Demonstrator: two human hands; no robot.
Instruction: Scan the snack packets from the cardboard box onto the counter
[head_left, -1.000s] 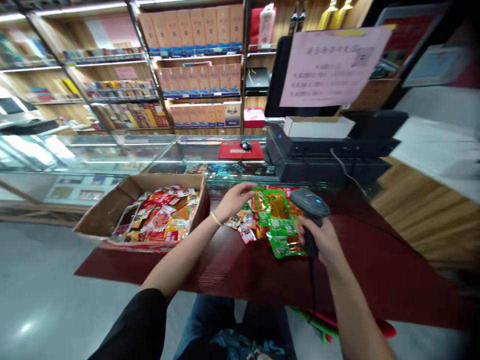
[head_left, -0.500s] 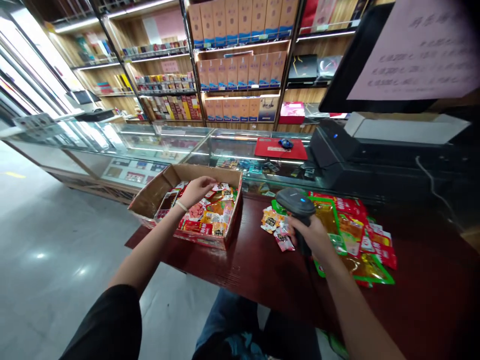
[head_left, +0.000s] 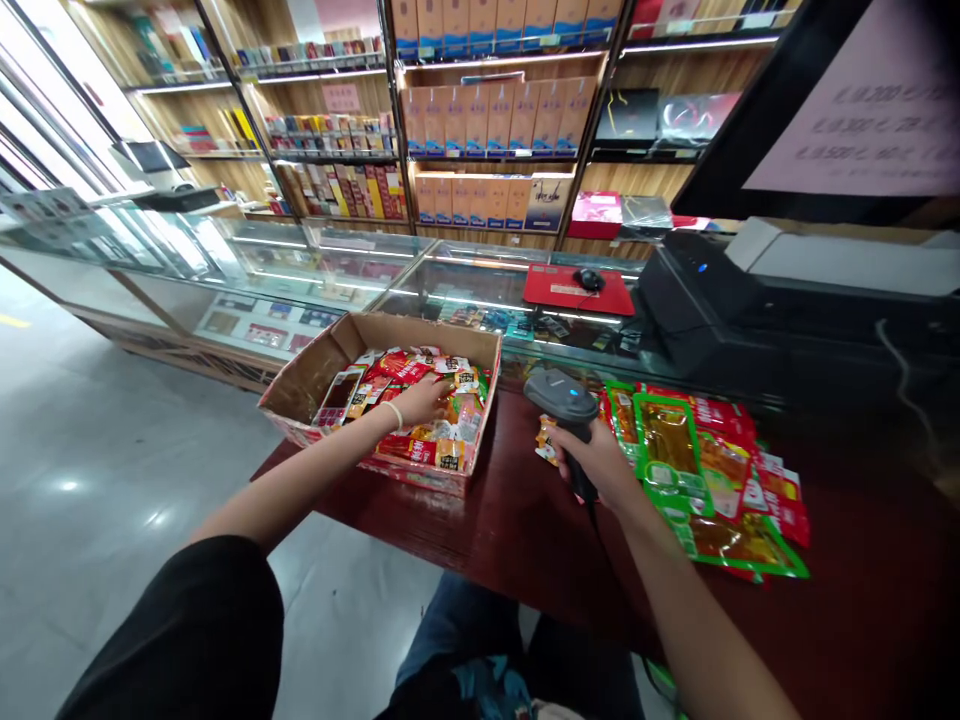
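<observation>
A cardboard box (head_left: 304, 385) full of small snack packets (head_left: 401, 368) sits on the dark red counter. Inside it, at the right part of the pile, my left hand (head_left: 421, 402) reaches down with fingers stretched over the packets; its fingertips are partly lost among the wrappers. My right hand (head_left: 604, 462) is wrapped round the handle of a black barcode scanner (head_left: 561, 394), its head pointing left toward the box. Small orange-and-white packets (head_left: 547, 442) lie beneath the scanner, mostly covered by it and the hand. Larger green-edged snack packets (head_left: 671, 445) lie piled right of that hand.
Behind the box runs a glass display case (head_left: 330, 262). A red mat (head_left: 551, 290) with a computer mouse (head_left: 589, 279) rests on the glass. At right stand a black machine (head_left: 694, 310) and a monitor (head_left: 750, 150). The scanner's cable (head_left: 600, 525) hangs toward me.
My left hand has lowered into the packets and moved right within the box, its fingers extending. My right hand has shifted the scanner slightly left, over the small packets. The view has tilted down a little.
</observation>
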